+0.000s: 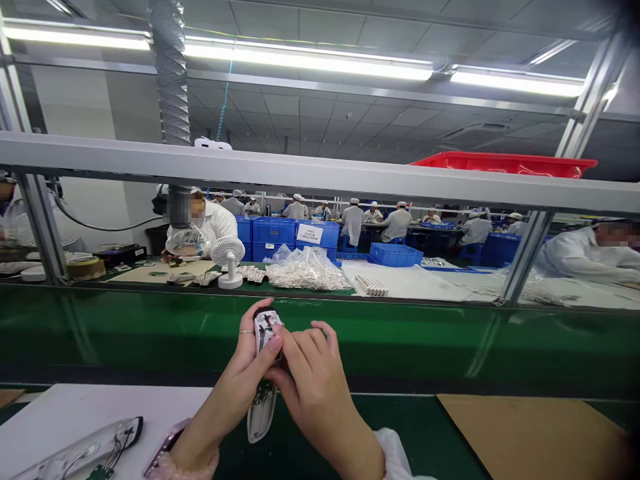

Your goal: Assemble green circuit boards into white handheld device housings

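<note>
White plastic housing [265, 331] pinched between left hand [233, 393] and right hand [317, 390], fingers curled; wired clear housing [85, 450] laid on white sheet [100, 407] nearby.

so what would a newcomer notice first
The left hand and right hand at bottom centre come first, gripping a small white device. Beyond the green bench, a bulging clear bag of white parts sits by stacked blue crates, and a red crate stands out high on the right.
</note>
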`<state>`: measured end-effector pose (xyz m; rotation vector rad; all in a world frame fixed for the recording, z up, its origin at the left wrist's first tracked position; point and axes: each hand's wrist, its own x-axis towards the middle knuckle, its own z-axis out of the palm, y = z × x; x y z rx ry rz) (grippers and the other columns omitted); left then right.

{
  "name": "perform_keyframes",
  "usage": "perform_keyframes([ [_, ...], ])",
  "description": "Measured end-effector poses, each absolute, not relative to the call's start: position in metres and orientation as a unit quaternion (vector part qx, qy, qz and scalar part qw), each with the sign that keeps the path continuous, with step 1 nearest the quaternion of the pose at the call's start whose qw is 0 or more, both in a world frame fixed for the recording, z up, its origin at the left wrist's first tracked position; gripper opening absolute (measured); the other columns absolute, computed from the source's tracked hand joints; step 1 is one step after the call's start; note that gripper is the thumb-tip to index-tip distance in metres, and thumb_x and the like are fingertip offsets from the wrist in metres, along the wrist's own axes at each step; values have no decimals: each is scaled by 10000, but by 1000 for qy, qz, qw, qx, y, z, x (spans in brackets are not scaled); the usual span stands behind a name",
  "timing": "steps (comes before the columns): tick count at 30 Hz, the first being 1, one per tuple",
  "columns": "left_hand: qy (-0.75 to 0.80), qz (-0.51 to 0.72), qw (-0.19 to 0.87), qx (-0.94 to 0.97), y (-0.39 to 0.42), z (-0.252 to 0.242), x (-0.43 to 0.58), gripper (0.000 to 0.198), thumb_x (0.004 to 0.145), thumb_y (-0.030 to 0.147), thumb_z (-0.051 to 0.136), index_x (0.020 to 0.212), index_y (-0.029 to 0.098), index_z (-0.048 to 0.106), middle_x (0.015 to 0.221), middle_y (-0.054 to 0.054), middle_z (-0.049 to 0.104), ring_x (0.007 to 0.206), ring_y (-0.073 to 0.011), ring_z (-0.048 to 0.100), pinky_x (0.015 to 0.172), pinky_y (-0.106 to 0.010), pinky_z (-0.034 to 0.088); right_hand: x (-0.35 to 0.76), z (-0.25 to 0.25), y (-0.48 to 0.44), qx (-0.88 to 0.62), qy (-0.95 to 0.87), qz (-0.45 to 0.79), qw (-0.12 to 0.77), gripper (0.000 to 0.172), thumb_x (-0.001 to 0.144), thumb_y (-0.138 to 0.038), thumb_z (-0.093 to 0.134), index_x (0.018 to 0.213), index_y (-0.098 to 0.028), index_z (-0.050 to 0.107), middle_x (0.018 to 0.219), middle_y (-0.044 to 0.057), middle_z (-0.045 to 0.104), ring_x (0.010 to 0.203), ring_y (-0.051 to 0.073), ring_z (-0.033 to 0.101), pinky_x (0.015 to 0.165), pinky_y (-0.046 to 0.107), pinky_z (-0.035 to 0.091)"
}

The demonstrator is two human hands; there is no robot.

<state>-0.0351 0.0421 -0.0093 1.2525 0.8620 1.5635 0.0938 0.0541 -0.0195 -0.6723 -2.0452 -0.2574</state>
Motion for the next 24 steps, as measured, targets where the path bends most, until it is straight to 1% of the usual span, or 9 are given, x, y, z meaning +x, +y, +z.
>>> perform_keyframes([
  [2,353,634,460,512,41,-9,-34,543,829,424,601,1287,310,334,996,-17,539,801,-146,545,755,-256,436,93,-20,53,-279,-828,-127,470,323,956,-274,455,1251,-145,472,975,63,638,851,197,528,962,486,323],
  [7,378,623,440,525,38,-6,-35,536,859,421,565,1316,339,298,1024,-20,535,852,-153,543,767,-259,428,95,-19,51,-293,-828,-166,448,373,945,-234,478,1303,-135,449,983,64,632,888,204,522,1002,507,274],
  [11,362,613,459,532,35,-4,-38,515,871,393,553,1318,332,305,1033,-22,527,875,-158,545,792,-270,425,99,-15,49,-280,-841,-137,442,381,947,-248,478,1315,-152,443,1002,61,628,909,200,523,1020,504,267],
  [14,338,615,478,528,34,-4,-38,509,876,357,553,1320,323,306,1029,-18,527,888,-150,540,822,-261,418,100,-13,50,-267,-843,-109,455,389,940,-259,497,1316,-175,442,995,54,631,899,192,529,1018,488,275],
  [16,332,613,488,526,34,-3,-38,513,882,341,547,1325,322,290,1002,-12,534,840,-139,541,794,-251,427,99,-14,51,-267,-827,-99,486,402,919,-279,542,1299,-181,453,962,42,638,868,184,535,1013,477,280],
  [20,329,597,505,529,34,-1,-37,546,895,376,517,1352,344,221,854,18,532,693,-129,536,688,-246,446,98,-14,51,-265,-787,-81,551,398,853,-316,647,1201,-178,514,921,23,653,827,170,549,999,449,288],
  [24,343,602,502,518,34,0,-35,546,884,383,535,1347,347,247,858,20,530,690,-122,538,688,-235,445,99,-12,49,-273,-786,-81,549,372,844,-304,660,1179,-193,543,867,3,652,801,165,536,981,443,286],
])
